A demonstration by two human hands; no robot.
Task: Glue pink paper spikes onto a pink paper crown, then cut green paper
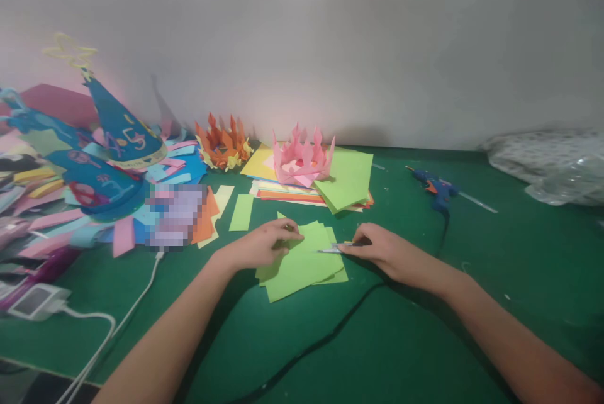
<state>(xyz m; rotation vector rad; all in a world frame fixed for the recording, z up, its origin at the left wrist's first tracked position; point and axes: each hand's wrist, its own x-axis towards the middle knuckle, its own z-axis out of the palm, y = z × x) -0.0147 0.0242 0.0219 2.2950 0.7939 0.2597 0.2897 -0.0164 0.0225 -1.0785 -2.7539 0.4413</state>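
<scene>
A small stack of light green paper squares point(302, 262) lies on the green table point(410, 335) in front of me. My left hand point(264, 243) rests on the stack's left edge, fingers curled and pinching the top sheet. My right hand point(382, 250) lies to the right of the stack, closed around a slim cutter or pen-like tool point(337, 246) whose tip reaches onto the green paper.
A pink paper crown point(302, 158), an orange paper crown point(224, 146) and a pile of coloured sheets point(344, 184) sit behind. Blue party hats point(120, 130) and paper strips crowd the left. A blue glue gun point(436, 187) lies right, its black cord crossing the table. White charger cable at left.
</scene>
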